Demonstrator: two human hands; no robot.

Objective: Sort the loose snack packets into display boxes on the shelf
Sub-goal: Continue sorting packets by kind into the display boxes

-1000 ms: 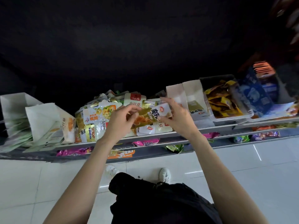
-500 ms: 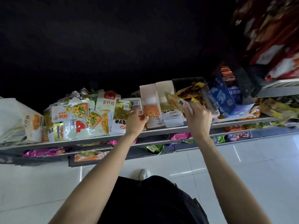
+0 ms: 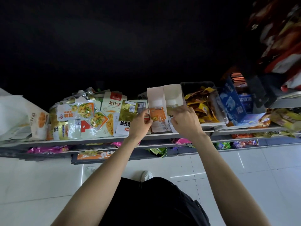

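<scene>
A heap of loose snack packets lies on the shelf, left of two upright white display boxes. My left hand grips the front left edge of the left display box, which holds orange-and-white packets. My right hand reaches into the front of the right display box. Its fingers curl down on an olive-gold snack packet, most of which is hidden under the hand.
A clear bin of yellow-orange packets stands right of the boxes, then a blue carton. White bags sit at the far left. Lower shelves with pink and green packets jut out below. My feet stand on white floor tiles.
My right hand carried the packet from the loose pile to the right display box and lowered it in. My left hand let go of it and moved right to the left box's edge.
</scene>
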